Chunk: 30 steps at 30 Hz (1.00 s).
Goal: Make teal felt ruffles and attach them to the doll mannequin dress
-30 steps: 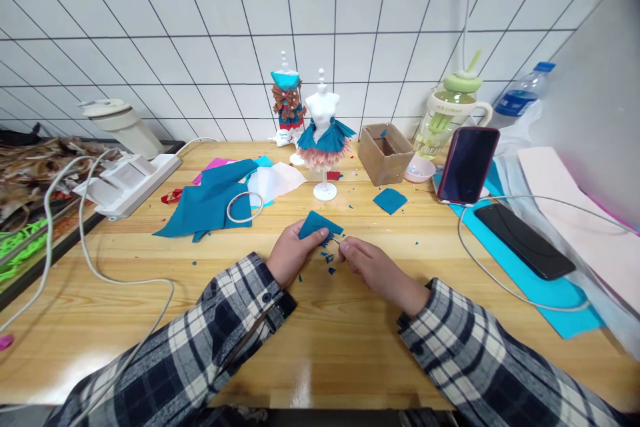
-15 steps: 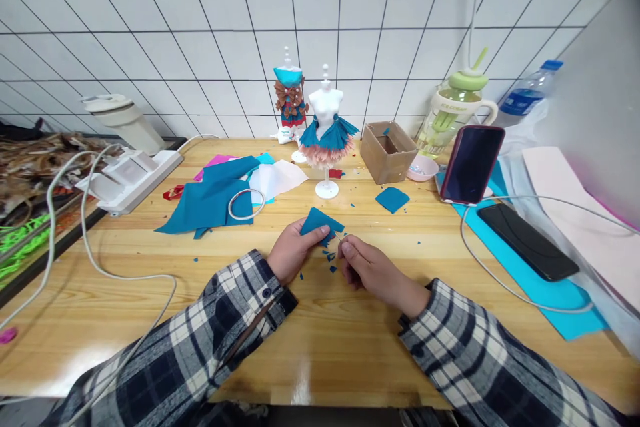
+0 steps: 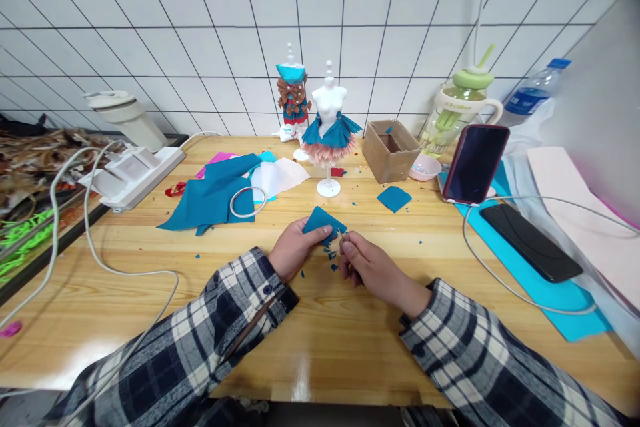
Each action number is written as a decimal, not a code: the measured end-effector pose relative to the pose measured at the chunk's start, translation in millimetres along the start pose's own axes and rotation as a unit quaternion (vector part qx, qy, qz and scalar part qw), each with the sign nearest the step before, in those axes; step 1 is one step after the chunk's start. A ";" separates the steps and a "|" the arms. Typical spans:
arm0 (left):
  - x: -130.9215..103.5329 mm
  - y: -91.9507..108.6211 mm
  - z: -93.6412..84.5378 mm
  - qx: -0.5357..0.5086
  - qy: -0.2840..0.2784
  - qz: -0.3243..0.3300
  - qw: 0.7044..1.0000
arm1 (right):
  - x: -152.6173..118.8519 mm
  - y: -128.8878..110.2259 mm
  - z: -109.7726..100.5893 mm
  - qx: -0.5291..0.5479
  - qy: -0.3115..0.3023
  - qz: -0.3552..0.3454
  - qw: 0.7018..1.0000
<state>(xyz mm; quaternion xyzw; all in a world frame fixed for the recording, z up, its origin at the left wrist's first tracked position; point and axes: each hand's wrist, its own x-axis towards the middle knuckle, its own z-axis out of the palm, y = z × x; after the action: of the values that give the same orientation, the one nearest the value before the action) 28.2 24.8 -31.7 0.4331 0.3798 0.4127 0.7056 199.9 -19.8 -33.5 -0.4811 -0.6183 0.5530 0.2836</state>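
Note:
My left hand [image 3: 293, 248] pinches a small teal paper piece [image 3: 323, 220] between thumb and fingers, low over the table. Its lower right edge looks jagged. My right hand [image 3: 367, 260] is closed around small scissors [image 3: 341, 236], whose thin metal blades are parted at that edge; the handles are mostly hidden in the fingers. Tiny teal scraps [image 3: 333, 267] lie below the piece. Behind the hands stands a white mini dress form [image 3: 329, 103] wearing a teal and pink skirt [image 3: 331, 140]. Another teal piece [image 3: 395, 199] rests to the right of it.
Left lie large teal sheets [image 3: 210, 197] with a white ring [image 3: 249, 202] on top. A second dressed form [image 3: 293, 97], a cardboard box [image 3: 390, 153] and a pink bowl [image 3: 425, 167] stand behind. Right are a propped phone [image 3: 476, 163], a black phone [image 3: 531, 242] and cables. A power strip [image 3: 135, 177] sits left.
The scissor blades have parted at the edge of the teal piece. Both hands stay nearly in place; the whole view has shifted slightly.

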 end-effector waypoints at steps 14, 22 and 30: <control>1.0 -2.5 -2.2 -0.001 -0.008 -0.002 1.000 | 0.7 2.6 -0.8 -0.016 -0.003 -0.005 1.000; 1.0 -1.6 -1.3 -0.004 -0.008 -0.003 1.000 | 0.7 2.3 -0.4 -0.056 0.014 -0.026 0.998; 1.3 0.8 3.1 -0.038 0.049 0.012 0.998 | 0.4 0.2 -14.8 -0.115 0.055 -0.027 0.992</control>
<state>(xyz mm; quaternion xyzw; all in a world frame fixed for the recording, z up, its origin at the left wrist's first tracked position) 31.2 25.3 -30.2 0.3894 0.3930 0.4559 0.6972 212.9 -13.4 -30.5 -0.5230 -0.6740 0.4432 0.2751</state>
